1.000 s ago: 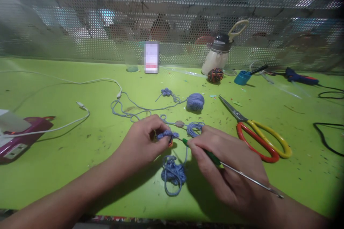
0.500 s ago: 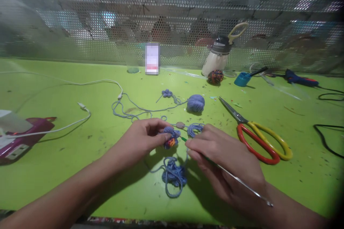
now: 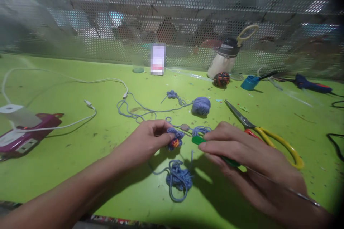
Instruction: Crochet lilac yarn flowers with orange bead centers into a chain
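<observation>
Left hand (image 3: 153, 139): pinches crocheted piece (image 3: 176, 134)
Right hand (image 3: 255, 155): closed around crochet hook (image 3: 198, 140)
Hook axis: ten o'clock, toward piece

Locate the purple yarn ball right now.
In the head view, the purple yarn ball sits on the green table, right of centre and beyond the right hand, between the small purple flower on its left and the scissors on its right.

From here, the left grip (image 3: 153, 137) hides part of the crocheted piece (image 3: 178, 134); the right grip (image 3: 242, 152) covers most of the red scissor handle (image 3: 251, 134); beyond both, the phone screen (image 3: 158, 59) is blurred.
</observation>
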